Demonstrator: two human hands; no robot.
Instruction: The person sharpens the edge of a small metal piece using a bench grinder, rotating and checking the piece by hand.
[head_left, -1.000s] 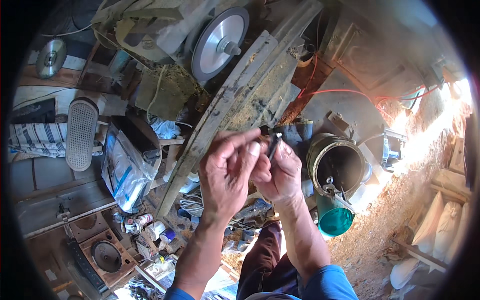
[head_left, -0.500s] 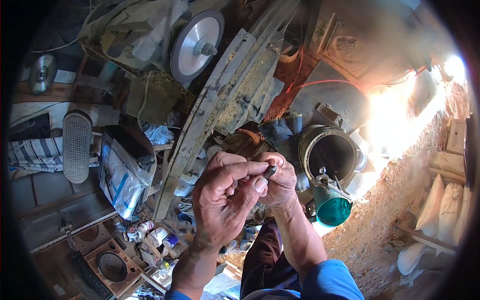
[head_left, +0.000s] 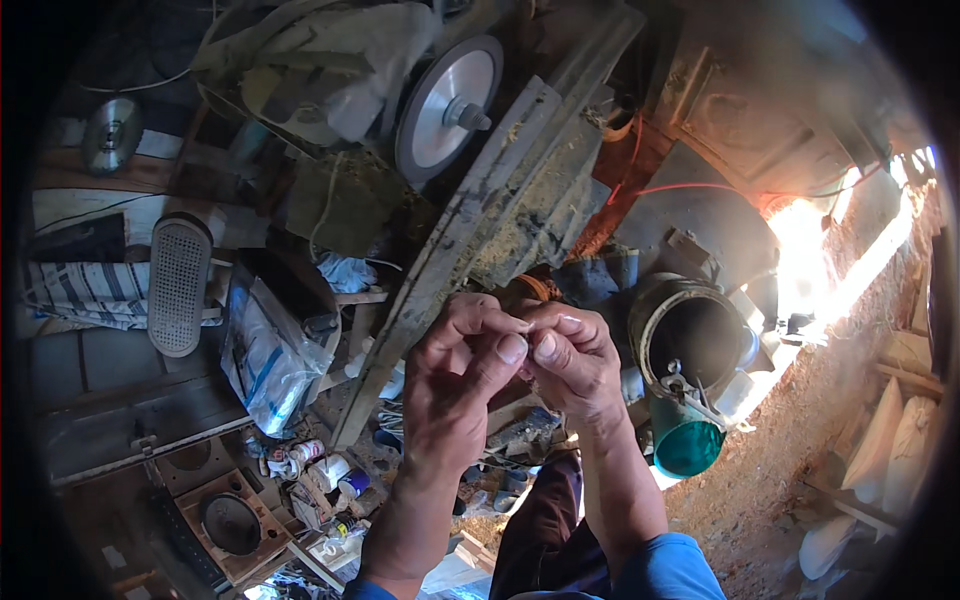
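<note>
My left hand (head_left: pixel 455 375) and my right hand (head_left: pixel 580 365) meet in the middle, thumbs and fingertips pinched together. Whatever lies between the fingertips is too small and too covered to name. Both hands are raised over the cluttered floor, just in front of a long dusty beam (head_left: pixel 440 250). Beyond the beam a grinding wheel (head_left: pixel 430 125), a grey disc with a dark rim, sits on a threaded shaft. To the right of my right hand stands a round dark container (head_left: pixel 648 345) with a teal cup (head_left: pixel 688 448) by its near edge.
Off to the left are a perforated grey oval piece (head_left: pixel 180 290), a clear plastic bag (head_left: pixel 268 360) and a speaker (head_left: pixel 232 522) in a wooden frame. A saw blade (head_left: pixel 112 136) hangs at far left. An orange-red cable (head_left: pixel 690 185) crosses the back right; cans (head_left: pixel 350 482) litter the floor.
The view has shifted, so the surroundings appear farther right. A small dark metal-looking piece seen earlier at my fingertips is now hidden, and my thumbs have come closer together.
</note>
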